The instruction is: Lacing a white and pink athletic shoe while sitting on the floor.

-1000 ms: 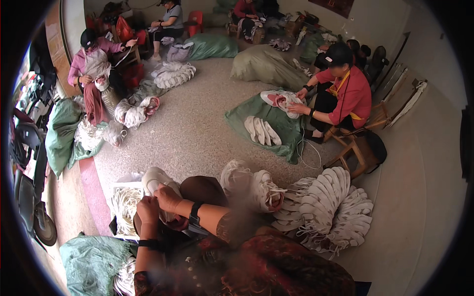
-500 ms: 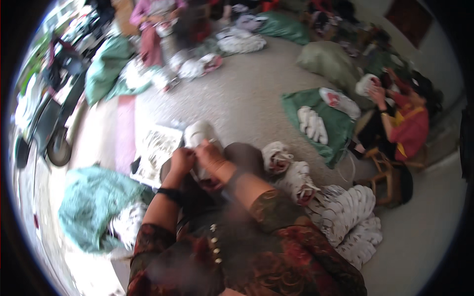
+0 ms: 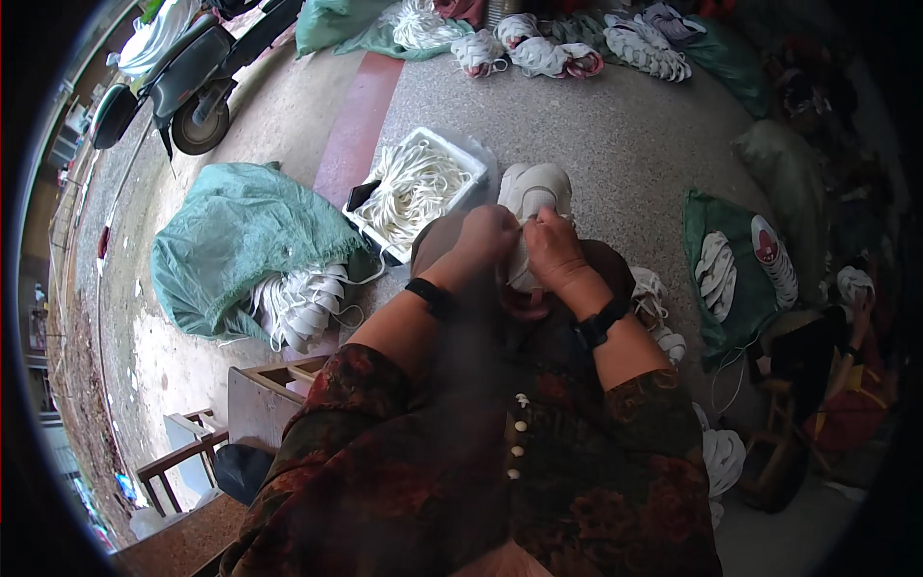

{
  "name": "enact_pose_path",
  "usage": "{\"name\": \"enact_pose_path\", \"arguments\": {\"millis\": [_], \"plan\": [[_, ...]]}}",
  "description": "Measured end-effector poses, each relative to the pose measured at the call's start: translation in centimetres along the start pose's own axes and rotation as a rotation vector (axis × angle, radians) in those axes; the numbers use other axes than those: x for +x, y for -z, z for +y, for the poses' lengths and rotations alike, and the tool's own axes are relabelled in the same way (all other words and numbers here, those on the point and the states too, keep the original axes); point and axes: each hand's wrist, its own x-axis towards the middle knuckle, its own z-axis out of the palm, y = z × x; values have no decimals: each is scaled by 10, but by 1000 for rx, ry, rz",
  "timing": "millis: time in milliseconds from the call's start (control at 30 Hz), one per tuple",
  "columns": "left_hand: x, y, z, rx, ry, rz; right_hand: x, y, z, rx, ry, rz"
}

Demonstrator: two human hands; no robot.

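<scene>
A white sneaker (image 3: 535, 186) rests on my lap, its toe pointing away from me and its reddish-lined opening toward me. My left hand (image 3: 488, 234) is closed at the left side of the shoe's upper, slightly blurred. Against the front of the lacing area, my right hand (image 3: 556, 252) pinches with thumb and fingers. Whatever thin thing lies between the fingers of either hand is too small to make out. Just left of the shoe stands a white tray (image 3: 473, 162) heaped with loose white shoelaces (image 3: 415, 192).
To the left, a green woven sack (image 3: 255, 207) spills white shoe parts (image 3: 300, 303). More sneakers (image 3: 649, 288) lie by my right leg, others on a green sack (image 3: 707, 327). A seated person (image 3: 851, 385) holds a shoe at far right. A scooter (image 3: 197, 106) and wooden stools (image 3: 264, 399) stand leftward.
My view has swung down and to the left, so everything appears farther right and the stools have come into sight. Both hands stay closed at the sneaker on my lap.
</scene>
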Motion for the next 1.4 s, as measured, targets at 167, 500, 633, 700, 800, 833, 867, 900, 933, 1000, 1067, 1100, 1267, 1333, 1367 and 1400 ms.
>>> {"name": "enact_pose_path", "arguments": {"millis": [167,500,633,700,800,833,867,900,933,1000,1067,1100,1267,1333,1367,1400], "plan": [[-2,-2,4,52,-4,94,-33,129,28,995,-123,-392],[-48,0,37,551,-484,-69,-17,93,12,1997,-285,124],[-44,2,39,476,-573,112,-11,88,20,1916,-326,126],[-40,4,40,391,-496,135,-14,84,23,1759,-349,124],[-33,10,44,293,-215,-28,-16,66,27,1560,-428,107],[-29,13,46,252,-337,44,-16,57,26,1491,-447,118],[-25,16,48,210,-458,116,-14,48,26,1475,-461,117],[-22,18,50,211,-461,119,-12,41,25,1411,-505,122],[-18,20,52,176,-455,143,-10,34,25,1371,-555,130],[-12,23,57,144,-450,171,-6,23,21,1306,-551,177],[-8,22,62,-57,-372,223,-3,18,19,1278,-548,141],[-8,22,64,-69,-405,238,-3,18,18,1363,-484,109],[-8,24,64,-757,70,13,-4,21,19,1491,-490,30],[-8,25,61,-746,89,-10,-4,21,19,1476,-473,13],[-8,25,60,-727,103,-20,-3,21,19,1488,-489,8],[-7,25,59,-733,106,-36,-3,20,19,1528,-477,12]]}}
